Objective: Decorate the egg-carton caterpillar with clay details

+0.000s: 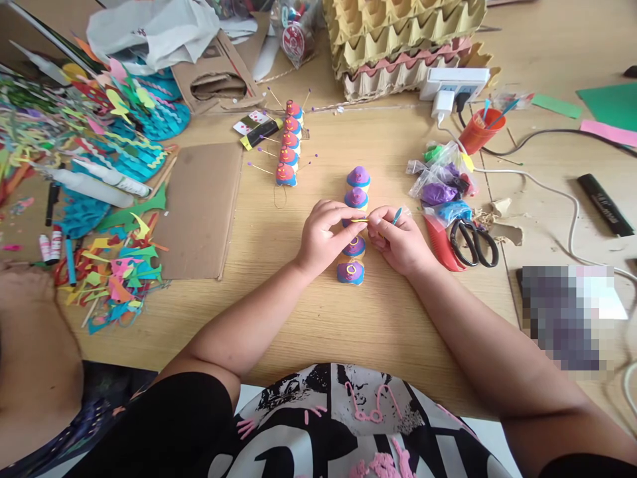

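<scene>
1. Centrally, fingers of the left hand (322,236) pinch a thin yellow strip (355,220) over the purple-topped row (358,178) on the tabletop (318,332).
2. Beside it, the right hand's (399,240) fingers grip a blue tool (397,216) near the strip's end.

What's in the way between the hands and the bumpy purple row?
Nothing visible blocks them. The left hand, pinching a thin yellow strip, and the right hand, holding a blue stick, are over the purple row. I can't tell whether they touch it.
</scene>
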`<state>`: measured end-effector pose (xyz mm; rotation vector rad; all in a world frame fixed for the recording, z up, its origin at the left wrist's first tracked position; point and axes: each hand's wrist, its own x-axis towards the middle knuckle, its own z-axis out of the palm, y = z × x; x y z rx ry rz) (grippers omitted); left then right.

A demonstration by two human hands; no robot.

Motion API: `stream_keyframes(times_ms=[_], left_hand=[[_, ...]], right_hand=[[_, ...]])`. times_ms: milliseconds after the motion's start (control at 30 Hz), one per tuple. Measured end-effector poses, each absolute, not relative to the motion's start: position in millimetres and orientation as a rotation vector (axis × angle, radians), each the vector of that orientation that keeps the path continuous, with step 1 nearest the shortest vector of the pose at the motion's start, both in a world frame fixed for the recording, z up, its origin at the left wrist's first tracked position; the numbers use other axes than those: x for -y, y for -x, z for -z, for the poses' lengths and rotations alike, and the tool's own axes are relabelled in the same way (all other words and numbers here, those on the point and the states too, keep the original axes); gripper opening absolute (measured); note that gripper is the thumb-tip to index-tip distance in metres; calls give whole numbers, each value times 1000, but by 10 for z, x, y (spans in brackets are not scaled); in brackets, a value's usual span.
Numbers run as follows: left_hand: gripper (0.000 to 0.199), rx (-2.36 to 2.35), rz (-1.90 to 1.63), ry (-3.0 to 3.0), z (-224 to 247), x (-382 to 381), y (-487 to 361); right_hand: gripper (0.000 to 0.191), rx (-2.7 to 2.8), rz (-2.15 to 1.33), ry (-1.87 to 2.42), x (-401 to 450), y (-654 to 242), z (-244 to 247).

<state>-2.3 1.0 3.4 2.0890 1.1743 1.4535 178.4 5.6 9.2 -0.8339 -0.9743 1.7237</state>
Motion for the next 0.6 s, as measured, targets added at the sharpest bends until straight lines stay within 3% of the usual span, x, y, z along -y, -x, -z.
stream_keyframes(times_ms=[300,600], left_hand=[[11,-1157,-1462,-2045,-28,-15,21],[26,-1203,-1518,-2060,-9,-29,25]], right_hand=[[48,927,-1712,845,-56,-1779,-104],[57,966,-1659,944,-46,-1762,-76]])
